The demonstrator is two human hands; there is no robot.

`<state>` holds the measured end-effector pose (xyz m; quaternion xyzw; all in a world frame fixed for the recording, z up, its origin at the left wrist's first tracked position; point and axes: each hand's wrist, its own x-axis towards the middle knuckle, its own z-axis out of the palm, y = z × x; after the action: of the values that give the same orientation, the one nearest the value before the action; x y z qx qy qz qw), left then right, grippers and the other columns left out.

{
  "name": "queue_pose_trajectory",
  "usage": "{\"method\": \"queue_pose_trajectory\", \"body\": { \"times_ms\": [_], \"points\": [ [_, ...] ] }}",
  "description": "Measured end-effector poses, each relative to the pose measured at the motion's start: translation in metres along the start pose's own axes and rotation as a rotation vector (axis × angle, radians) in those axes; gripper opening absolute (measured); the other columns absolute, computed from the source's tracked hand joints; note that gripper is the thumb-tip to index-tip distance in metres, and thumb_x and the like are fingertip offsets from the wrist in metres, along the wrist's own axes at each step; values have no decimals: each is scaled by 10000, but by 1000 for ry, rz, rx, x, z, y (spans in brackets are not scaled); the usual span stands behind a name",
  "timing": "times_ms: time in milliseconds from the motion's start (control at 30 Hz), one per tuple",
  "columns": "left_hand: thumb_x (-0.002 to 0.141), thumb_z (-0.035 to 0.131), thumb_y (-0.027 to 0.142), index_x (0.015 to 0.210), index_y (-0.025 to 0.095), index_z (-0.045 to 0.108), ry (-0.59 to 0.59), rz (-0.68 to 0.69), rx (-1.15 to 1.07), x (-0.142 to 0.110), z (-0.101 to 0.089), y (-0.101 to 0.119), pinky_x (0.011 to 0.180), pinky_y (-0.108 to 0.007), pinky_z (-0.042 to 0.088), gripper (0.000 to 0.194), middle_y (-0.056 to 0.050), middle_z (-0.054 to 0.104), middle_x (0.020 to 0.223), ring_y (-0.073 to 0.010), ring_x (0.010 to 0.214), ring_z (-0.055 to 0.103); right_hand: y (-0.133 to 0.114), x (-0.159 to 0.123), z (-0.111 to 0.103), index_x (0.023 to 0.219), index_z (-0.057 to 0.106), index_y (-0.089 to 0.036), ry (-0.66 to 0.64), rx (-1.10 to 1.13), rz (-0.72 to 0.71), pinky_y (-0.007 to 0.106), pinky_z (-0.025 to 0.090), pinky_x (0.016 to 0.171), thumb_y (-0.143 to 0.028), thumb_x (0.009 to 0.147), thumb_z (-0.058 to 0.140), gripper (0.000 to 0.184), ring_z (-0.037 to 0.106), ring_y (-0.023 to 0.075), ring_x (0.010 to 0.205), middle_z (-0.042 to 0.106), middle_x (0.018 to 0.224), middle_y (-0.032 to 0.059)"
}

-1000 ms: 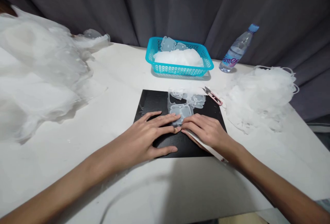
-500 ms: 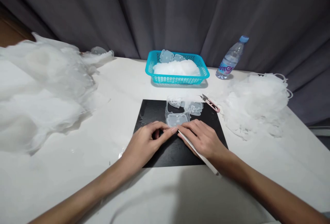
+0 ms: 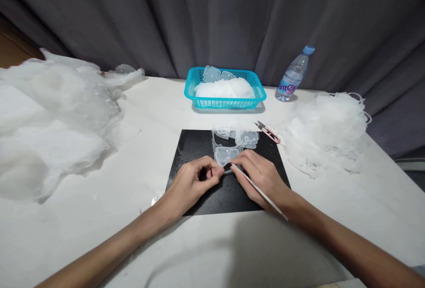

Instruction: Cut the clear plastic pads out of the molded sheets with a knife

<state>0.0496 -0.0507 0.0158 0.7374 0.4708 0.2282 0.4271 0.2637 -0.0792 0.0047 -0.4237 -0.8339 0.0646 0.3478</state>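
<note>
A translucent moulded plastic sheet (image 3: 226, 154) with rounded panels lies on a black mat (image 3: 195, 201). My left hand (image 3: 202, 175) pinches the near edge of this sheet between thumb and fingertips. In my right hand (image 3: 260, 175) is a thin white stick, like a pen-shaped tool (image 3: 264, 195), its tip close to the sheet's near edge and its tail pointing back over the wrist. The tool's tip is too small to make out. Small pink-handled thread snips (image 3: 268, 132) rest at the mat's far right corner.
Behind the mat stands a turquoise basket (image 3: 229, 103) holding white and translucent pieces. A water bottle (image 3: 292, 78) is to its right. Piles of translucent plastic lie at the left (image 3: 63, 120) and right (image 3: 328, 133) of the white table (image 3: 149, 243). A grey curtain (image 3: 212, 18) hangs behind.
My left hand has drawn slightly apart from the right, lifting the sheet's near edge. The white tool has swung, its tail now higher and further right.
</note>
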Motion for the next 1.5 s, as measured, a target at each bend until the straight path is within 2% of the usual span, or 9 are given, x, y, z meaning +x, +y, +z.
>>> {"method": "queue_pose_trajectory", "body": {
  "times_ms": [133, 267, 467, 600, 700, 867, 1033, 1267, 1500],
  "points": [
    [819, 635, 284, 708, 185, 708, 38, -37, 1, 0, -1, 2, 590, -253, 374, 167, 8, 620, 661, -145, 641, 527, 22, 9, -8, 1000, 654, -205, 193, 219, 316, 333, 522, 847, -243, 1037, 520, 145, 650, 197, 929, 670, 976, 60],
    [801, 628, 282, 677, 188, 702, 60, -53, -4, 1, -1, 2, 571, -252, 363, 172, 17, 586, 626, -137, 605, 494, 41, 18, -16, 883, 673, -188, 314, 355, 516, 303, 514, 731, -299, 1015, 561, 205, 631, 163, 727, 633, 771, -1],
    [896, 634, 387, 764, 197, 726, 7, -49, -55, 3, -9, 5, 606, -265, 422, 248, -14, 718, 737, -165, 668, 601, 17, 17, -17, 1031, 684, -190, 176, 308, 243, 310, 550, 832, -225, 1026, 558, 131, 670, 174, 882, 680, 919, 41],
    [964, 560, 577, 830, 179, 683, -132, -123, -389, 1, -16, 12, 621, -278, 503, 438, -35, 726, 668, -177, 626, 667, -3, 6, -8, 1242, 624, -126, 38, 70, -141, 294, 582, 752, -142, 1038, 502, 238, 683, 184, 847, 696, 974, 107],
    [986, 485, 638, 891, 136, 724, -182, -247, -609, 0, -16, 13, 721, -336, 578, 564, -119, 786, 798, -235, 752, 745, -7, -1, 0, 1304, 583, -94, 35, -24, -231, 291, 581, 683, -95, 1021, 494, 297, 678, 191, 791, 702, 924, 108],
    [915, 705, 503, 997, 135, 753, -132, -253, -705, 1, -13, 8, 860, -330, 583, 381, -103, 777, 1008, -231, 956, 721, -10, -5, 3, 1359, 575, -105, 7, 90, -201, 302, 572, 723, -72, 1004, 526, 360, 658, 188, 806, 683, 944, 100],
    [941, 709, 405, 1040, 170, 771, -55, -191, -809, 0, -13, 5, 931, -290, 544, 262, -64, 739, 1094, -185, 1020, 651, -11, -4, -12, 1335, 658, -224, 29, 386, 26, 300, 527, 781, -173, 1051, 494, 331, 620, 163, 846, 640, 937, 43],
    [936, 717, 337, 1087, 163, 784, 1, -142, -882, 3, -13, 0, 846, -267, 554, 240, -83, 740, 1108, -166, 944, 637, 6, 2, -21, 1120, 729, -264, 217, 199, 239, 463, 366, 1041, -260, 1106, 303, 426, 544, 242, 1114, 626, 1116, 73],
    [824, 828, 283, 1051, 150, 757, -42, -116, -843, 5, -9, -2, 664, -202, 535, 272, -59, 701, 967, -130, 802, 590, 0, 10, -17, 924, 639, -212, -143, 451, 339, 349, 413, 833, -372, 1064, 501, 253, 522, 193, 851, 588, 882, 25]
  ]
}}
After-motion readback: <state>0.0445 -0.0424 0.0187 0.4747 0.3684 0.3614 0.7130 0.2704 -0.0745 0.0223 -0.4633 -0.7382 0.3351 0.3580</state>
